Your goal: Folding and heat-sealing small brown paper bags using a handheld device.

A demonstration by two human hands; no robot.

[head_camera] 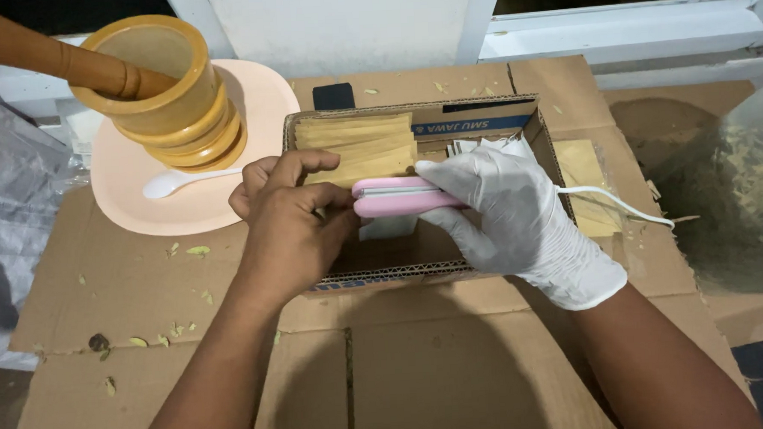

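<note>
Holding a small pink sealer, the right hand wore a white glove, and its fingers were wrapped tight around the tool. A thin white cord ran off from it toward 3 o'clock. The bare left hand sat at 9 o'clock of the sealer, and its fingers were pinched together on something small right at the pink tip; what it was could not be seen. Both hands hung over a low cardboard box, and a stack of flat tan packets lay in the box at 12 o'clock of the hands. It looked like the sealing step was going on. The next move would call for a steady squeeze and for keeping the pinched edge straight in the tool. Off at 10 o'clock stood a wooden mortar with a pestle in it, on a peach plate beside a white spoon. Everything sat on flat brown cardboard sheets with little dry leaf bits on them. A white window frame ran along the back, and it was dark outside.
</note>
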